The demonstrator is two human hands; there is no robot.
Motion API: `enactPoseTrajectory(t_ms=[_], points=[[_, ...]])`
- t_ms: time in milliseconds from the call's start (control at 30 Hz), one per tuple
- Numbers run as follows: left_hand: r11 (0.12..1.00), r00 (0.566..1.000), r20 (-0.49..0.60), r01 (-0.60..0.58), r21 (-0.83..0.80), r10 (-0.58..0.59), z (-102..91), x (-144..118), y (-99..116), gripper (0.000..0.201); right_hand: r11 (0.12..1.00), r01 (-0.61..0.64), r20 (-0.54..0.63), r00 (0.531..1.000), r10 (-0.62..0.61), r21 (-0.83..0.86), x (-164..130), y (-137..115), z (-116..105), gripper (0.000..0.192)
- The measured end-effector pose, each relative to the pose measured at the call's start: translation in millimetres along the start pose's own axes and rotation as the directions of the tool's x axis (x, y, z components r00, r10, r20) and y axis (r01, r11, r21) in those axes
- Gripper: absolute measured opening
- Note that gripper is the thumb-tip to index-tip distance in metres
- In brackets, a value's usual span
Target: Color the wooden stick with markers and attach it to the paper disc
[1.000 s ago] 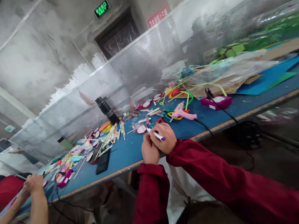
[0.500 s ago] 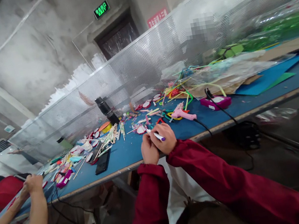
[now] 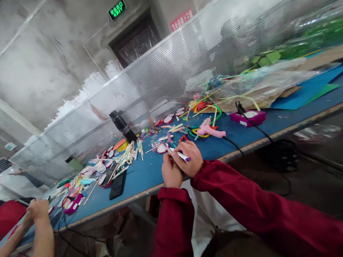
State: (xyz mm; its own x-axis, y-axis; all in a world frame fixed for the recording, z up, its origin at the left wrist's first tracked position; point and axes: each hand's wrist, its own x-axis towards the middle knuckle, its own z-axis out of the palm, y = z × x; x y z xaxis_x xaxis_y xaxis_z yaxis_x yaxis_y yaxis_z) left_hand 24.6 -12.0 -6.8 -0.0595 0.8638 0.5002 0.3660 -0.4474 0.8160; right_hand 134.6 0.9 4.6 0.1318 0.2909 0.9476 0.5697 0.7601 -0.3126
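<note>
While both hands are meeting at the near edge of the blue table (image 3: 140, 179), the right hand (image 3: 190, 159) is closing its fingers around a purple-capped marker (image 3: 181, 156), tip aimed at something small the left hand (image 3: 171, 173) is pinching; what it is, I cannot tell. Best to be keeping wrists braced and strokes short. A pink glue gun (image 3: 209, 130) is lying just beyond.

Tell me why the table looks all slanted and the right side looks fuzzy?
In the head view the wide lens tilts and bends the picture, so the table slopes. The green stuff at the right edge is smeared by blur, while the hands, right hand and left hand, and the marker at the middle look fairly sharp. Light is soft, with no hard shadows.
</note>
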Motion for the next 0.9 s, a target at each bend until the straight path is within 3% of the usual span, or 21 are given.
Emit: enactPoseTrajectory(t_ms=[500, 733, 900], points=[[1.000, 1.000, -0.001, 0.005, -0.012, -0.005, -0.8, -1.2, 3.4, 0.018, 1.000, -0.006, 0.008, 1.000, 0.005, 0.010, -0.3, -1.5, -0.8, 0.015], [0.999, 1.000, -0.019, 0.008, 0.053, -0.007, -1.8, -2.4, 9.4, 0.018, 0.999, 0.023, 0.068, 0.997, -0.025, 0.031, 0.4, -3.7, -0.9, 0.014], [1.000, 1.000, -0.011, 0.007, 0.017, -0.007, -1.5, -2.2, 9.2, 0.020, 1.000, -0.003, 0.033, 0.999, 0.003, 0.012, 0.4, -3.0, -1.4, 0.014]])
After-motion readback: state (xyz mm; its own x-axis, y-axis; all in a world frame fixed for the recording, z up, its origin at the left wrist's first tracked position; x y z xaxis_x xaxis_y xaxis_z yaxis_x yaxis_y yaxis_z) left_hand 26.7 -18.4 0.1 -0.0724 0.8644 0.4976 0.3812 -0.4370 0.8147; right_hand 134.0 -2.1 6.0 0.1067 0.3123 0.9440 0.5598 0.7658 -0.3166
